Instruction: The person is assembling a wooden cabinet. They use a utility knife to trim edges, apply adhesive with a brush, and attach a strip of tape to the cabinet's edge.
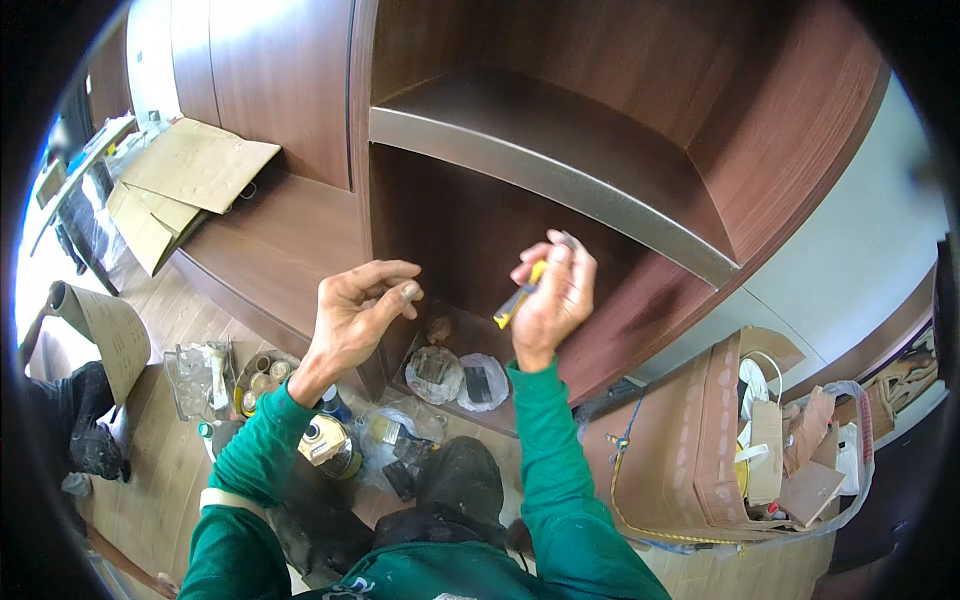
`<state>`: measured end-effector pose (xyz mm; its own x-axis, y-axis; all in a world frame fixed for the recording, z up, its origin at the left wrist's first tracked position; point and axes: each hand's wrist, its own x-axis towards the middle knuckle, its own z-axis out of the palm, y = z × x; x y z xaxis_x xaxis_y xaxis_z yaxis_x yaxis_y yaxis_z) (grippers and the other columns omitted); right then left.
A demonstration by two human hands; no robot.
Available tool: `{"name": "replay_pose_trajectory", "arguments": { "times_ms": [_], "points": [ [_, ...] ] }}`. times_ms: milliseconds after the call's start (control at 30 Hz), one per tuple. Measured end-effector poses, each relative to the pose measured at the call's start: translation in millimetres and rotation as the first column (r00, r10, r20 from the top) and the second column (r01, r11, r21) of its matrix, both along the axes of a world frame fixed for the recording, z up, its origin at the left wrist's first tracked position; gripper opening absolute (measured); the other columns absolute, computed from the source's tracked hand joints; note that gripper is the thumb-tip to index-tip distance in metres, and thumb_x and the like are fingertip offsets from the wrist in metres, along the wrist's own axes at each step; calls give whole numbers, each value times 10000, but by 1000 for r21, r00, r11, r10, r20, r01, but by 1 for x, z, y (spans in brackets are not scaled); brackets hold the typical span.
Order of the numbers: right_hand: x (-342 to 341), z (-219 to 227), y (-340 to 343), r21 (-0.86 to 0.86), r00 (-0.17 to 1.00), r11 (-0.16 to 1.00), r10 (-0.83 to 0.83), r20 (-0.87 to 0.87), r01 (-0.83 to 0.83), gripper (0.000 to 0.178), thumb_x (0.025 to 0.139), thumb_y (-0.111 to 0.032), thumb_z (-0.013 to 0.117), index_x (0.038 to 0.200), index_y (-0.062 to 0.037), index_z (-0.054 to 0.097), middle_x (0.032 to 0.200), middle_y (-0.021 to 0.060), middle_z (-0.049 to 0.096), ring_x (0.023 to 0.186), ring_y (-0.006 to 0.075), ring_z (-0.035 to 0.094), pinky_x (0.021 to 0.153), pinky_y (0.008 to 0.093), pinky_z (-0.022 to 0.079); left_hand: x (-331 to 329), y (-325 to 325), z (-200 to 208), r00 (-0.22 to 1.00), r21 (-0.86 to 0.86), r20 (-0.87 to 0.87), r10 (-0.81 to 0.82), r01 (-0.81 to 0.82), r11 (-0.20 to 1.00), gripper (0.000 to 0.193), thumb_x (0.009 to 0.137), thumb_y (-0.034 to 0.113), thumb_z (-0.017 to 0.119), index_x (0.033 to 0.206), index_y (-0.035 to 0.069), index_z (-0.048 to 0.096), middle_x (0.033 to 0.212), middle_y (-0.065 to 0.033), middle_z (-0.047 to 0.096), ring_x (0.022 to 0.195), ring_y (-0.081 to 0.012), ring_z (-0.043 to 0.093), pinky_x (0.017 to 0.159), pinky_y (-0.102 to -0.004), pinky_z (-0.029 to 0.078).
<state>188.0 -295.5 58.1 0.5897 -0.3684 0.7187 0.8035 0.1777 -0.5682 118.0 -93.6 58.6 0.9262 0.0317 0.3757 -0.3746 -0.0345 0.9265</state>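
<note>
At the far left, flattened sheets of brown cardboard (190, 170) lie on the low ledge of the dark brown wooden cabinet (300, 230), and below them a clear plastic container (200, 375) and a round tin of small parts (262, 378) sit on the pale wood floor. The left hand (355, 305), on a green sleeve, is raised in front of the cabinet's lower opening, with a small grey cylindrical piece (408, 292) pinched between thumb and fingertip while the other fingers spread loosely. Beneath it stand a yellow-and-white can (328, 445) and some crumpled clear plastic bags (455, 378) on the cabinet floor (their contents are too dim to tell). Just to the right, close to the left hand but not touching it, the right hand (553, 295) is closed around a yellow-handled utility knife (520, 297), its yellow end pointing down and left. Above both hands runs a grey-edged shelf (560, 180). Farther right sits an open brown cardboard box (700, 450) filled with paper scraps and a yellow roll.
</note>
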Motion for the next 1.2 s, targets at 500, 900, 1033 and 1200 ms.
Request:
{"name": "replay_pose_trajectory", "arguments": {
  "times_ms": [500, 900, 1033, 1200],
  "points": [
    [-17, 12, -80, -55, 960, 974, -227, -166, 221, 261, 1083, -233, 506, 1135, 1, 607, 786, 89, 649, 590, 123, 566, 542, 251, 472, 70, -104, 76, 984, -97, -54, -169, 164, 982, 385, 955, 299, 726, 1011, -82, 721, 823, -153, 732, 646, -169, 704, 608, -268, 563],
    [-38, 9, -76, -117, 965, 983, -162, -206, 140, 240, 1068, -211, 513, 1103, 4, 615, 781, 98, 653, 574, 133, 576, 542, 254, 472, 81, -39, 105, 985, -102, 35, 166, -162, 981, 404, 876, 321, 819, 839, -71, 730, 667, -126, 687, 530, -146, 651, 513, -252, 522],
    [-42, 3, -64, -182, 972, 978, -140, -188, 106, 233, 1066, -199, 510, 1078, 5, 621, 788, 94, 664, 581, 135, 583, 552, 257, 470, 84, -29, 118, 989, -24, -35, 143, -144, 989, 402, 844, 310, 847, 811, -74, 733, 619, -126, 668, 477, -146, 629, 466, -229, 497],
    [-42, 7, -58, -199, 971, 976, -127, -205, 86, 229, 1068, -193, 510, 1080, 4, 628, 789, 87, 667, 583, 137, 584, 554, 251, 464, 86, -22, 122, 995, -82, -62, 82, -87, 993, 433, 866, 336, 824, 839, -85, 728, 613, -134, 665, 462, -153, 626, 458, -229, 495]
  ]
}}
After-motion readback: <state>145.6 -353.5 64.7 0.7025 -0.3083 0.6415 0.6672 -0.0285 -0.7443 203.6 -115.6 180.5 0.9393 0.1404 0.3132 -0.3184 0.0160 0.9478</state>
